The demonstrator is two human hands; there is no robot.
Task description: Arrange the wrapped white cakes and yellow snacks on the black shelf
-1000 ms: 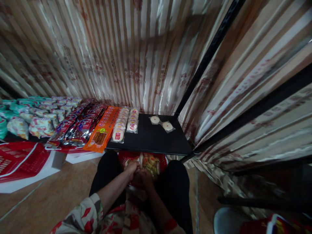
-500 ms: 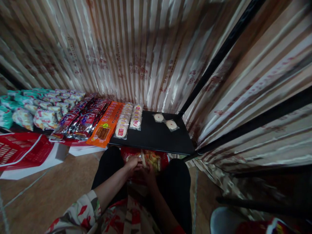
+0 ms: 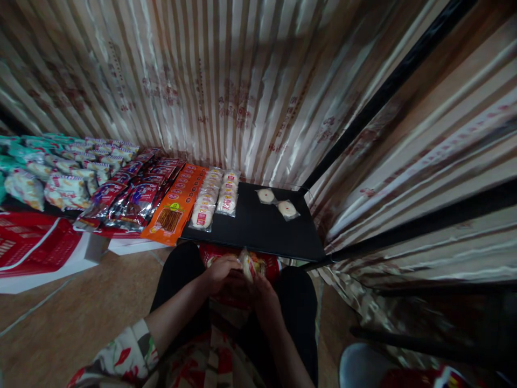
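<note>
held packet (image 3: 247, 265): white, red | shelf (image 3: 258, 231): black | flat packet (image 3: 182, 189): orange | curtain (image 3: 242, 70): striped beige-brown | basket (image 3: 64, 245): red

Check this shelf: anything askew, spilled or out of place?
Two flat round packets lie loose near the right end of the black shelf, apart from the aligned rows of similar packets. No spill shows.

The person wears a cream shirt (image 3: 189, 372) printed with red, green and dark leaf-like shapes, a pale strip running down its front; the loose left sleeve (image 3: 121, 353) ends near the elbow, and the trousers (image 3: 299, 302) are plain black
</note>
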